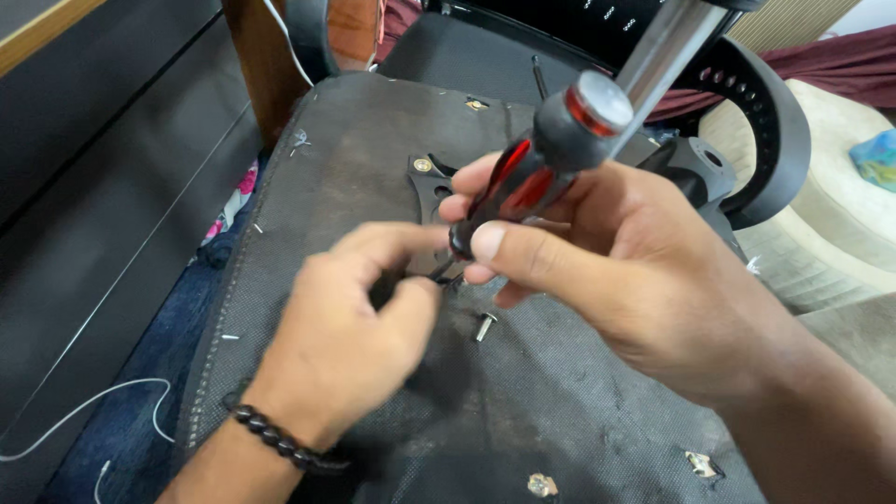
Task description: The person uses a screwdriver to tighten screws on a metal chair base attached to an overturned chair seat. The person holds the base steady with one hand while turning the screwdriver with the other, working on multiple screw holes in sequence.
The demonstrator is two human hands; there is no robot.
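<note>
Red-black screwdriver (537, 177), chunky grip, silver cap

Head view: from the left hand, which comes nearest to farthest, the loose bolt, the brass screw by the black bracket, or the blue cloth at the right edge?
1. Loose bolt, just right of the left hand.
2. Brass screw, farther up the seat.
3. Blue cloth, far right.

A loose silver bolt (484, 325) lies on the grey fabric; white cable (84, 411) trails over blue cloth (140, 392).
</note>
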